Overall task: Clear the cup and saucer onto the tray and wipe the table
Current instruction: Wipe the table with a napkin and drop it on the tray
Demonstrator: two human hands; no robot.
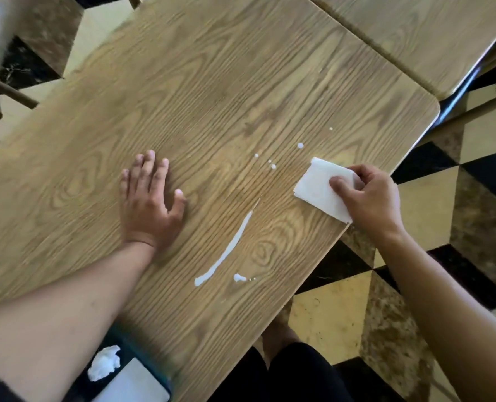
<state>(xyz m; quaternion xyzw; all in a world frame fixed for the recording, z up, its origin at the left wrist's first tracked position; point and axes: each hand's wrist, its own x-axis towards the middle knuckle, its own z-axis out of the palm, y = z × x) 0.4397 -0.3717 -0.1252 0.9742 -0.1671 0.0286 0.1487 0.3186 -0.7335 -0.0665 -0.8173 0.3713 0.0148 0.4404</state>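
From the head view, you are bracing your left hand (151, 198) flat on the wood-grain table (212, 82), fingers straight and spread, holding nothing. Your right hand (368, 195) is pinching a folded white paper napkin (316, 187) between thumb and curled fingers, at the table's edge toward 3 o'clock. A long white streak of spilled liquid (226, 250) is running from the table's middle toward 7 o'clock, a small blob (239, 277) is sitting just beside its lower end, and scattered droplets (272, 165) are lying near the napkin, at about 10 o'clock from it.

The cup and saucer are not showing anywhere, so you are likely on the wiping step. Down at 7 o'clock, below the table edge, a crumpled white tissue (104, 362) is lying on what may be a dark-rimmed tray (154, 369); it is too cut off to tell.

Watch these risks:
- The napkin is overhanging the edge, so a sweep toward 3 o'clock is likely to push liquid onto the checkered floor (415, 285).
- The streak is long and the napkin small; one pass may be smearing it rather than lifting it.
- The blob and the streak's end are lying close to the near edge, so they could drip over it.
- Your left forearm (81, 300) is lying near the streak and could drag through it.
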